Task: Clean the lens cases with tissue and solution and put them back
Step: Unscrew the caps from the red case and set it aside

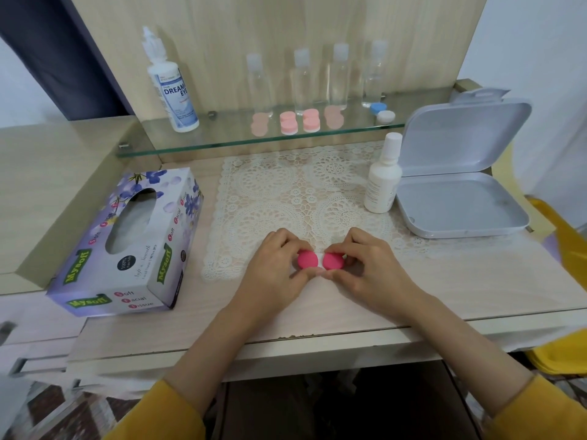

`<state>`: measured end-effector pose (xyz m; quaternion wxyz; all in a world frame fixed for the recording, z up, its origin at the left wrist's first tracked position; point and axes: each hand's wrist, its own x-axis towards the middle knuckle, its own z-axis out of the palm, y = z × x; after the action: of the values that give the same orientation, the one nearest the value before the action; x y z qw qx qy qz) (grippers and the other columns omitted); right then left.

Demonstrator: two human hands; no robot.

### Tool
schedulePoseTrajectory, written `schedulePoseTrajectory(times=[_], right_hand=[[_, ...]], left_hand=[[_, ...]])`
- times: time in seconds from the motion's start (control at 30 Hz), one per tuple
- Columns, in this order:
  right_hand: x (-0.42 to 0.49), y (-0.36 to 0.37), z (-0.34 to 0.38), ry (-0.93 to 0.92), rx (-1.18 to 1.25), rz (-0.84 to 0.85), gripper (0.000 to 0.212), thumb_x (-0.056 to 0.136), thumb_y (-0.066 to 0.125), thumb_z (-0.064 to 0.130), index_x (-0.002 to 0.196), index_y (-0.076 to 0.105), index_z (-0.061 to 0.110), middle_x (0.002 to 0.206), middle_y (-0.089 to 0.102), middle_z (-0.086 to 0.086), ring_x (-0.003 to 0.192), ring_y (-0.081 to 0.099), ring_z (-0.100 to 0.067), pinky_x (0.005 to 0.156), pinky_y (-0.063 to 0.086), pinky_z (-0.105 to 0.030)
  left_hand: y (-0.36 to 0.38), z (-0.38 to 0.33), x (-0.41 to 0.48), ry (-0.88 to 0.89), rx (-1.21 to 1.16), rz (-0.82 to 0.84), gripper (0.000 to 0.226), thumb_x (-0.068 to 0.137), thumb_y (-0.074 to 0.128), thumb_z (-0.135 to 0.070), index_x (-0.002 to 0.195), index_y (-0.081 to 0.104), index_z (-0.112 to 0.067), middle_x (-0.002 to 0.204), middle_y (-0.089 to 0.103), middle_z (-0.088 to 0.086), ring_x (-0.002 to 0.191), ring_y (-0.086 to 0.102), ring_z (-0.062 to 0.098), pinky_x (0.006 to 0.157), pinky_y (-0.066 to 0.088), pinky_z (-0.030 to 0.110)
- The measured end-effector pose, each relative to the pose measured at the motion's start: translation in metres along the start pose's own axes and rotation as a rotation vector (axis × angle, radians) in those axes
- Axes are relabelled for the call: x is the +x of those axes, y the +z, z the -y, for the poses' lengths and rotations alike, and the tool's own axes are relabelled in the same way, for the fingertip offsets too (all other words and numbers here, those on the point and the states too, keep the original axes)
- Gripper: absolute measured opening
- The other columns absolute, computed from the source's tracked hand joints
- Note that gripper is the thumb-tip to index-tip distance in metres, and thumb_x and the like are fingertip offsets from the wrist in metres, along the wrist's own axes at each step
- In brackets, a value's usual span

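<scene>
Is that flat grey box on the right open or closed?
Open. The grey box has its lid tilted up and back, and the bare inside of its base shows.

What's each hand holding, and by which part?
Both hold one pink lens case: the left hand pinches its left cap, the right hand its right cap.
</scene>
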<state>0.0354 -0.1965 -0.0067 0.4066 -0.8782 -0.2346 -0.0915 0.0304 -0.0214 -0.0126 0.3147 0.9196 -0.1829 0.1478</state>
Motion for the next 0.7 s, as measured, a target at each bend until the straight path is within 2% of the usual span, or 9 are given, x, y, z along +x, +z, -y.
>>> schedulePoseTrajectory(times=[0.07,0.2,0.3,0.5,0.6,0.7], right_hand=[[0.000,0.000,0.002,-0.001,0.015,-0.002,0.021,0.072,0.077,0.022,0.089,0.071,0.012,0.075,0.046,0.006,0.069,0.045,-0.012,0.062,0.036,-0.012],[0.000,-0.001,0.002,0.011,0.034,-0.008,0.023,0.071,0.078,0.022,0.090,0.071,0.011,0.074,0.046,0.011,0.072,0.047,-0.010,0.063,0.038,-0.012],[0.000,-0.001,0.002,0.023,0.038,-0.005,0.022,0.071,0.078,0.023,0.089,0.072,0.012,0.074,0.047,0.011,0.070,0.047,-0.008,0.062,0.037,-0.011],[0.000,0.000,0.002,0.003,0.037,-0.023,0.015,0.071,0.077,0.018,0.084,0.071,0.013,0.072,0.047,0.011,0.068,0.047,-0.007,0.061,0.036,-0.010],[0.000,-0.001,0.002,0.000,0.026,-0.027,0.015,0.071,0.078,0.018,0.084,0.071,0.013,0.072,0.047,0.011,0.068,0.047,-0.007,0.060,0.036,-0.010],[0.000,-0.001,0.000,-0.017,0.003,-0.012,0.018,0.068,0.077,0.011,0.085,0.071,0.011,0.073,0.047,0.012,0.070,0.048,-0.009,0.063,0.038,-0.010]], left_hand=[[0.002,-0.001,-0.003,-0.030,-0.006,-0.054,0.051,0.069,0.058,-0.058,0.089,0.066,-0.012,0.085,0.050,-0.008,0.079,0.048,0.009,0.076,0.038,0.011],[0.005,-0.003,-0.005,-0.107,-0.027,-0.130,0.043,0.063,0.074,-0.052,0.081,0.063,-0.015,0.081,0.048,-0.013,0.076,0.045,0.002,0.074,0.034,0.007],[0.005,-0.006,-0.005,-0.113,-0.037,-0.184,0.050,0.060,0.065,-0.062,0.078,0.061,-0.016,0.078,0.045,-0.018,0.073,0.043,0.000,0.072,0.035,0.007],[0.009,-0.012,-0.003,-0.180,-0.041,-0.253,0.057,0.054,0.059,-0.069,0.073,0.060,-0.015,0.077,0.052,-0.009,0.072,0.048,0.007,0.068,0.039,0.017],[0.008,-0.011,-0.002,-0.179,-0.064,-0.225,0.050,0.053,0.070,-0.060,0.075,0.059,-0.016,0.079,0.052,-0.009,0.074,0.047,0.005,0.070,0.038,0.014],[0.003,-0.006,-0.003,-0.111,-0.143,-0.061,0.057,0.055,0.077,-0.055,0.097,0.060,-0.020,0.095,0.055,-0.013,0.089,0.048,0.002,0.081,0.034,0.009]])
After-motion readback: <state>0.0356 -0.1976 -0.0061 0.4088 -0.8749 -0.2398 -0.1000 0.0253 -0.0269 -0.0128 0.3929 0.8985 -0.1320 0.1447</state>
